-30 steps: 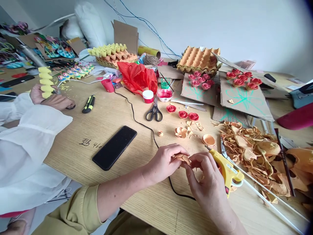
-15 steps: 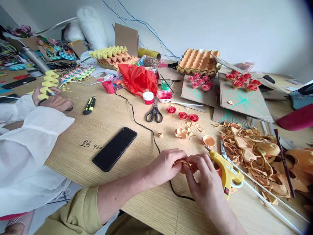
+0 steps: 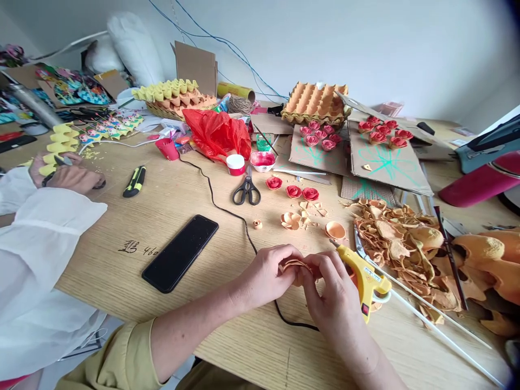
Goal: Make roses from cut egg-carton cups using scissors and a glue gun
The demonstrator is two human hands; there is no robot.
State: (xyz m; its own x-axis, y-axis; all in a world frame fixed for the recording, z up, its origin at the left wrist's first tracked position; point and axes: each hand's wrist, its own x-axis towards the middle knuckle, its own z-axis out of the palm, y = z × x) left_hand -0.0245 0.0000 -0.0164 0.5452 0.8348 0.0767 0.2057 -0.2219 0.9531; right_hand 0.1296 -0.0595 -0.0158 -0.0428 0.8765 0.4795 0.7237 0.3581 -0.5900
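Observation:
My left hand (image 3: 270, 273) and my right hand (image 3: 331, 290) meet over the near part of the table, both with fingers closed on an orange egg-carton piece (image 3: 296, 264). Its curved upper edge shows between them; my fingers cover the rest. Just right of my right hand lies a yellow glue gun (image 3: 365, 276). Beyond my hands sit an orange cup piece (image 3: 335, 230), a petalled orange cup (image 3: 291, 220) with scraps beside it, and a small rolled orange bud (image 3: 257, 223). Three red paper roses (image 3: 293, 192) stand in a row farther back.
A phone (image 3: 180, 253), black scissors (image 3: 246, 189) and a box cutter (image 3: 134, 181) lie to the left. Orange scraps (image 3: 398, 244) heap at right. Cardboard sheets (image 3: 385, 162) bear more red roses. A co-worker's hands (image 3: 73, 176) hold yellow carton at far left.
The view has turned slightly right, so everything sits farther left. The carton piece between my hands has tipped a little, showing more of its curved edge. Both hands keep hold.

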